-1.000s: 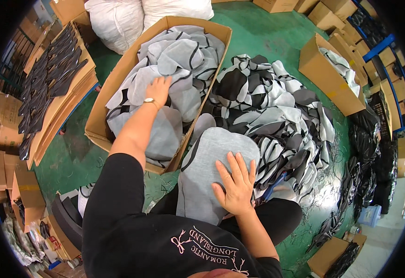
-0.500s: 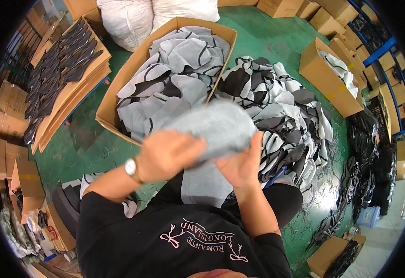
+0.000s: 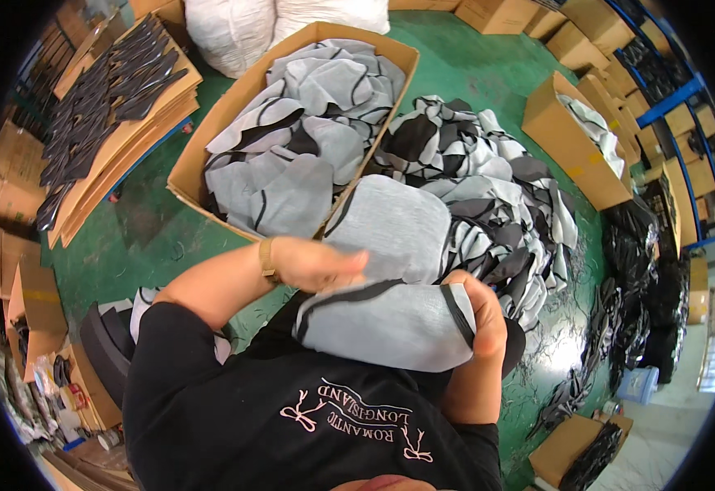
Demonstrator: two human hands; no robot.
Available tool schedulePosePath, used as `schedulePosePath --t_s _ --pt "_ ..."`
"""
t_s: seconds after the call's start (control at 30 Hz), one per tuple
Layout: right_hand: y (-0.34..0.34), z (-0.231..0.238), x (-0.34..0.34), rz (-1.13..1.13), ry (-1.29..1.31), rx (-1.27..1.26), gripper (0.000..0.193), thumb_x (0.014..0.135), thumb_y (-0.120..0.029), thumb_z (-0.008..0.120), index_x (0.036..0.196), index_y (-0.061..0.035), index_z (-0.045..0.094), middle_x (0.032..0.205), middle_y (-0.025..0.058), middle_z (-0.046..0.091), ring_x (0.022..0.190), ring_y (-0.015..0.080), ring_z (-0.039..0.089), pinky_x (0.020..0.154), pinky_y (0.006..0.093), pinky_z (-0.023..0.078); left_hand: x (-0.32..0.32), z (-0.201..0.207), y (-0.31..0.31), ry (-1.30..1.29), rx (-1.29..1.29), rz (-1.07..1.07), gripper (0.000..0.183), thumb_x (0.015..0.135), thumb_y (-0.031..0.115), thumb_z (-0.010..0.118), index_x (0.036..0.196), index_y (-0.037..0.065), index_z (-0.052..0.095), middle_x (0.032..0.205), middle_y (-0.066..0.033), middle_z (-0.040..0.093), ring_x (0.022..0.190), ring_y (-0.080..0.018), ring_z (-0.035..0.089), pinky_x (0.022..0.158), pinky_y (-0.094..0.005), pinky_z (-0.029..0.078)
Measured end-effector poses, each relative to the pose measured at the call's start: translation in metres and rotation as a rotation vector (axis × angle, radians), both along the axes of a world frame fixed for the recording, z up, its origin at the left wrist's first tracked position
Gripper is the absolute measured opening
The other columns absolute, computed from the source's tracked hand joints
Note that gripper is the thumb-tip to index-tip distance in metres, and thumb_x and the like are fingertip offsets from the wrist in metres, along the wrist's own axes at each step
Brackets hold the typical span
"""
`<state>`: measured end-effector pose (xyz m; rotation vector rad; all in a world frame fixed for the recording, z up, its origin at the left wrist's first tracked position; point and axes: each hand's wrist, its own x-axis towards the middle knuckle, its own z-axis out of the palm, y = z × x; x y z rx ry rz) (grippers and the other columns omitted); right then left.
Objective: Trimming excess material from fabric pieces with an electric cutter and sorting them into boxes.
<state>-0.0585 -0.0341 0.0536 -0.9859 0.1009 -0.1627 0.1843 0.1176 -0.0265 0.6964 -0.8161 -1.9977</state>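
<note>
A grey fabric piece with black edging point(image 3: 386, 327) is spread across my lap, just in front of my shirt. My right hand point(image 3: 484, 315) is closed around its right end, with the thumb over the black edge. At the piece's upper left edge, my left hand point(image 3: 308, 262) has its thumb stretched out; the other fingers are slightly blurred and partly hidden, and I see no firm grip. Beyond both hands a second grey fabric panel point(image 3: 398, 221) lies flat between the carton and the pile.
A large open carton point(image 3: 185, 184) of similar grey pieces stands ahead on the left. A heap of grey and black pieces point(image 3: 500, 196) covers the floor ahead right. Cardboard sheets bearing dark pieces point(image 3: 120, 180) are at far left. Black plastic bags point(image 3: 640, 278) line the right.
The blurred grey piece has come down toward my lap and now lies spread out. My right hand has moved right and nearer; my left hand has moved slightly right and away from me.
</note>
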Motion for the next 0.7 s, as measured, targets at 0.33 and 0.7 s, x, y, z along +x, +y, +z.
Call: schedulePosePath --t_s 0.33,0.7 --pt "-0.127 -0.085 0.097 -0.651 0.422 -0.122 0.022 0.09 -0.014 0.052 0.103 0.0 0.062 0.084 0.0027 0.064 0.071 0.0108 0.059 0.062 0.0242 0.047 0.069 0.003 -0.097 -0.569 0.135 0.896 0.028 0.092 0.028 0.056 0.093 0.001 0.063 0.077 -0.0033 0.065 0.072 -0.0101 0.058 0.067 -0.0274 0.048" --pt "-0.08 -0.151 0.05 -0.644 0.458 -0.407 0.021 0.086 0.0 0.048 0.105 -0.0005 0.057 0.092 0.0031 0.062 0.084 0.0131 0.057 0.075 0.0235 0.045 0.034 -0.075 -0.051 -0.871 -0.061 0.999 0.026 0.091 0.027 0.056 0.101 0.003 0.058 0.088 -0.0131 0.064 0.085 -0.0227 0.061 0.076 -0.0334 0.047"
